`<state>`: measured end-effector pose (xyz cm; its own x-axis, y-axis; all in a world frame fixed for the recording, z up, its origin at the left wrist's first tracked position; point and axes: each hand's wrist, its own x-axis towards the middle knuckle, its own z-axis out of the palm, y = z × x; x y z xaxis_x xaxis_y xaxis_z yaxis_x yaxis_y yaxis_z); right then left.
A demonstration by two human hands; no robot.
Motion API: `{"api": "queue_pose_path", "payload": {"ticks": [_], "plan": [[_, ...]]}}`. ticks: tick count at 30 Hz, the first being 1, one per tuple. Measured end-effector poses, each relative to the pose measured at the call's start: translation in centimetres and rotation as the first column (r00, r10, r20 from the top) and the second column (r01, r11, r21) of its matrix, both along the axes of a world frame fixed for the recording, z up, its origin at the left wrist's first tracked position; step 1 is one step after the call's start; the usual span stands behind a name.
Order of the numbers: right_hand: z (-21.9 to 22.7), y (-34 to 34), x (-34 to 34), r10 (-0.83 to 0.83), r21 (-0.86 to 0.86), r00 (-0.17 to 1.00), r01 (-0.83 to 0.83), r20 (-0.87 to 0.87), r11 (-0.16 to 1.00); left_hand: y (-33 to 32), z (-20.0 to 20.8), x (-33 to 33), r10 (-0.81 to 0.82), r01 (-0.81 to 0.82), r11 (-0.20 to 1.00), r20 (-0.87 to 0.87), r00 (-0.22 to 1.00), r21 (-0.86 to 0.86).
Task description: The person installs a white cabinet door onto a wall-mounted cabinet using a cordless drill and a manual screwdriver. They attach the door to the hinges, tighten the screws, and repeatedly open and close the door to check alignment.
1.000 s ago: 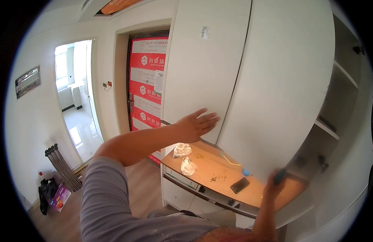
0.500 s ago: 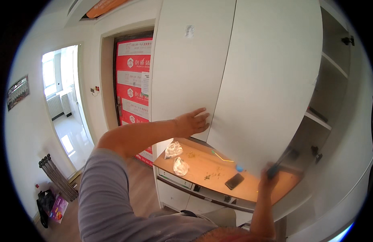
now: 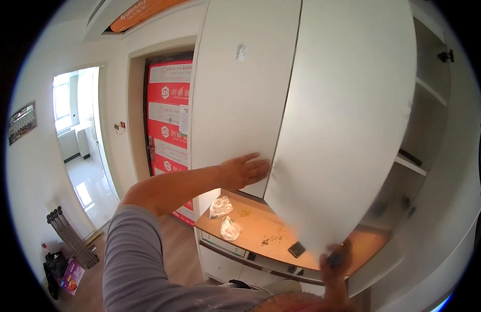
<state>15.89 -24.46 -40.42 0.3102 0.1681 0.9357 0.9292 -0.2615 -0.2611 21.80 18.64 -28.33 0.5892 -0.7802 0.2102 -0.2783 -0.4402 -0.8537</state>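
Note:
My left hand is open, fingers stretched out against the left white cabinet door, with the fingertips at the seam beside the right door. The right white door stands swung outward, and dark shelves show behind its far edge. At that door's lower corner, my right hand is closed round a dark-handled tool. Blur hides the tool's working end. Under the doors, a black phone lies on the orange-brown countertop, partly covered by the door.
Two clear plastic bags and small scattered hardware lie on the countertop. Drawers sit beneath it. A red-and-white wrapped door is to the left. Bundled poles lean by the wall, near a black bag.
The right door's lower corner has come nearer to me, now covering part of the phone and the blue item. My right hand moved with it. My left hand is flatter against the left door.

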Motion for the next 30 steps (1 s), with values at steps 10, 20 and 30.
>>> {"api": "queue_pose_path", "payload": {"ticks": [10,20,30], "plan": [[-0.5,6.4,-5.3,0.476,0.398,0.166,-0.353,-0.864,0.847,1.8,-1.5,1.4,-0.07,0.071,0.997,0.032,0.997,-0.034],[1.0,9.6,-6.7,0.391,-0.167,0.897,-0.426,-0.205,0.889,-1.5,-1.6,1.0,0.015,-0.055,0.986,0.244,0.97,0.16],[0.5,7.8,-6.8,0.325,-0.002,0.942,-0.326,-0.077,0.945,-3.9,0.6,-3.9,0.052,-0.073,0.973,0.098,0.994,0.217]]}}
